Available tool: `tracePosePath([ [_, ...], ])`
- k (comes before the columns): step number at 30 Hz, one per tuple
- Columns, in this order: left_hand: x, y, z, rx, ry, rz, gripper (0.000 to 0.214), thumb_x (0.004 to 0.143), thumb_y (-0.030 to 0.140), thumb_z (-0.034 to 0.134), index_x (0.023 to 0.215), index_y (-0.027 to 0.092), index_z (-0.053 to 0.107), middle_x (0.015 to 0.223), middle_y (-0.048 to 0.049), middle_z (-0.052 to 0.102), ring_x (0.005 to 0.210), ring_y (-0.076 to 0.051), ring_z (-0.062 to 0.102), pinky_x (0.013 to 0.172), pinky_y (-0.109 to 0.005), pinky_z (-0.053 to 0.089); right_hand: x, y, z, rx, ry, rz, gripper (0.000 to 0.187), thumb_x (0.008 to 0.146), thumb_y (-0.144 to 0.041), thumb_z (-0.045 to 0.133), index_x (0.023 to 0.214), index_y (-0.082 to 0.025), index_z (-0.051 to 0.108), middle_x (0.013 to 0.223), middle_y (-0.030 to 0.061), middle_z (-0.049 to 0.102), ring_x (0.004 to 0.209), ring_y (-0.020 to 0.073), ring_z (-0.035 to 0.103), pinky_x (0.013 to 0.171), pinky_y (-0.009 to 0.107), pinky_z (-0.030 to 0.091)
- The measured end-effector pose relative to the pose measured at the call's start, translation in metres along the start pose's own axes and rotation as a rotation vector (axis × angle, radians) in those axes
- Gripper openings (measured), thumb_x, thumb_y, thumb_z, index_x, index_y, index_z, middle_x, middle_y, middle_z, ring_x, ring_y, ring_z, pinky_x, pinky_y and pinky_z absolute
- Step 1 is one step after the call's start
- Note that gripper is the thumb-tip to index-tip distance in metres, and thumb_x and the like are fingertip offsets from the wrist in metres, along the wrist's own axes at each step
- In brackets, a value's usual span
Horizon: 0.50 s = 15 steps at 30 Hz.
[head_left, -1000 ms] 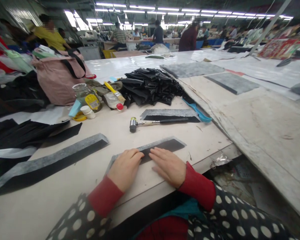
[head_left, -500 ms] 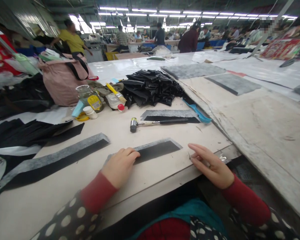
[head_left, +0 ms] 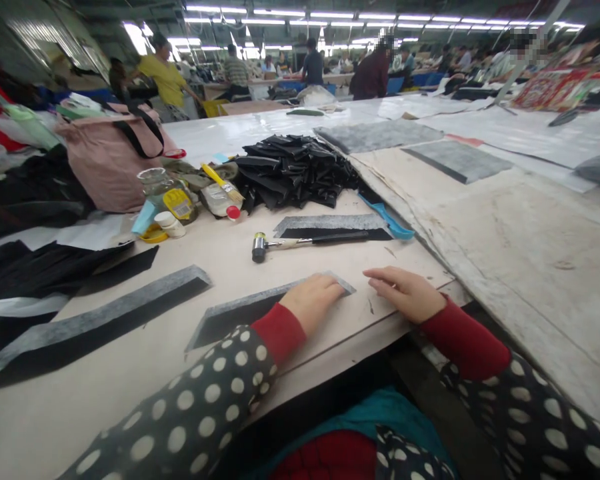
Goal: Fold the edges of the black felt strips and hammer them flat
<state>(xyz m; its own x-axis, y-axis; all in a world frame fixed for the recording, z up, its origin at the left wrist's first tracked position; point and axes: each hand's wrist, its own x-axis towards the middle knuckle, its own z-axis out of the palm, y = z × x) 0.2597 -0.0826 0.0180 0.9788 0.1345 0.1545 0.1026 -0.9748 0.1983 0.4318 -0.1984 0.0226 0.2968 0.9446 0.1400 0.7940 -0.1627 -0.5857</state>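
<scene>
A grey felt strip with a black inner band (head_left: pixel 230 317) lies slanted on the beige table (head_left: pixel 220 267) in front of me. My left hand (head_left: pixel 313 300) rests palm-down on the strip's right end, fingers slightly curved and pressing on it. Just right of that end, my right hand (head_left: pixel 405 290) lies on the bare table, its fingers stretched out and pointing left; it holds nothing. A small hammer (head_left: pixel 300 242) with a black handle lies a little beyond both hands.
A second felt strip (head_left: pixel 330 225) and a blue tool (head_left: pixel 387 220) lie behind the hammer. A longer strip (head_left: pixel 105 320) lies at left. Farther back are a black fabric pile (head_left: pixel 295 170), a glue jar (head_left: pixel 165 193), a brush (head_left: pixel 223 183) and a pink bag (head_left: pixel 110 160). Other people work far behind.
My left hand has slid right along the strip to its right end. My right hand left the strip, swung out right, and now rests just beside the strip's end.
</scene>
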Motion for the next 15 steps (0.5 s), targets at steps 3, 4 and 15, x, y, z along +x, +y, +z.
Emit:
tracePosePath([
  [3, 0.001, -0.008, 0.013, -0.016, 0.075, -0.024, 0.024, 0.084, 0.016, 0.039, 0.102, 0.019, 0.053, 0.105, -0.0039, 0.053, 0.094, -0.016, 0.047, 0.084, -0.031, 0.040, 0.017, -0.002, 0.008, 0.070, -0.158, 0.154, 0.027, 0.077, -0.024, 0.044, 0.099, -0.015, 0.059, 0.081, 0.0043, 0.064, 0.069, 0.0134, 0.059, 0.064, 0.026, 0.047],
  [4, 0.000, -0.009, 0.016, -0.022, 0.095, -0.029, 0.024, 0.084, 0.016, 0.040, 0.103, 0.020, 0.053, 0.106, -0.0036, 0.053, 0.094, -0.016, 0.046, 0.084, -0.031, 0.040, 0.022, -0.004, 0.010, 0.120, -0.212, 0.218, 0.028, 0.078, -0.023, 0.044, 0.100, -0.015, 0.058, 0.077, 0.0037, 0.063, 0.064, 0.0122, 0.058, 0.058, 0.024, 0.047],
  [15, -0.001, -0.010, 0.020, -0.049, 0.144, -0.084, 0.021, 0.084, 0.018, 0.040, 0.099, 0.017, 0.054, 0.103, -0.0039, 0.056, 0.093, -0.016, 0.047, 0.085, -0.031, 0.040, 0.052, -0.005, 0.010, 0.416, -0.544, 0.423, 0.017, 0.073, -0.032, 0.053, 0.072, -0.015, 0.053, 0.041, -0.0071, 0.044, 0.028, 0.0029, 0.031, 0.028, 0.017, 0.021],
])
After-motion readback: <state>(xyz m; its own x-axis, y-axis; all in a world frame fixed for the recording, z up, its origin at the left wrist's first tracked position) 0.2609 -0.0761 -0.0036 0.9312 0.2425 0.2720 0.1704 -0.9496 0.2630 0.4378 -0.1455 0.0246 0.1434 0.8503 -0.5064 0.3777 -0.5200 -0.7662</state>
